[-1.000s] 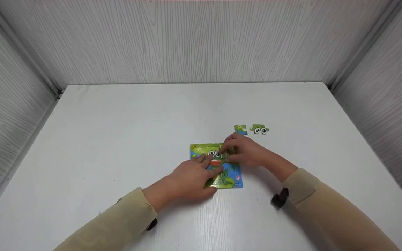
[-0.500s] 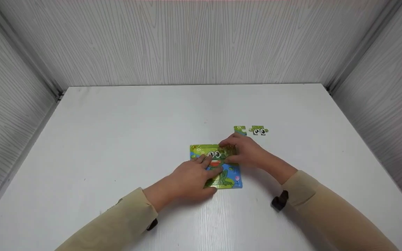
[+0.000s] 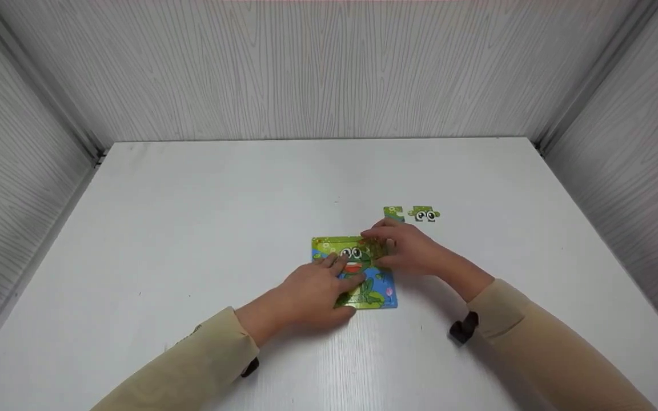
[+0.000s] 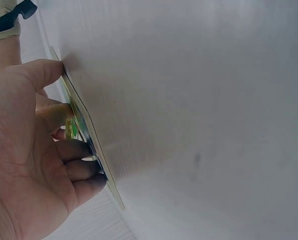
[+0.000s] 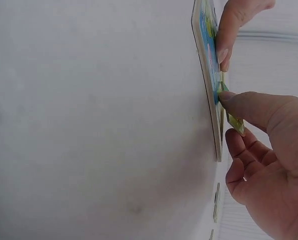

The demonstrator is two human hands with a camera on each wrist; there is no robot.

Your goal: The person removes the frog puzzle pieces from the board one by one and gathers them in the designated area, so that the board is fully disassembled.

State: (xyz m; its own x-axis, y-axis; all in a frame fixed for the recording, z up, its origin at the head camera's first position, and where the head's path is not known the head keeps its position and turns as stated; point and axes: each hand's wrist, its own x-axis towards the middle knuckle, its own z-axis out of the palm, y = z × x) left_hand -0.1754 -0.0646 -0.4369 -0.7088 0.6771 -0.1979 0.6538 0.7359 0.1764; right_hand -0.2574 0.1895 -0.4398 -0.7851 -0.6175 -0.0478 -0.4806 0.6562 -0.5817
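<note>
A square jigsaw puzzle board point(image 3: 386, 298) with a green frog picture lies flat on the white table. My left hand point(image 3: 315, 294) rests across its left and near part, fingers spread over the picture and thumb at the near edge. Over the top right corner, my right hand point(image 3: 412, 248) pinches a green puzzle piece point(image 5: 235, 124) between thumb and fingers. In the right wrist view that piece stands tilted against the board, one end down at its surface. Fingers hide much of the piece in the head view.
Behind the right hand lie two loose pieces: a green and blue corner piece point(image 3: 393, 211), partly covered by the hand, and a green piece with two cartoon eyes point(image 3: 424, 214). Grey wood-grain panels point(image 3: 317, 74) wall the white table point(image 3: 220, 194) at the back and sides.
The right hand's fingers have shifted slightly at the board's top right corner, still with the puzzle piece, and the right forearm has moved a little rightward. The left hand has stayed in place.
</note>
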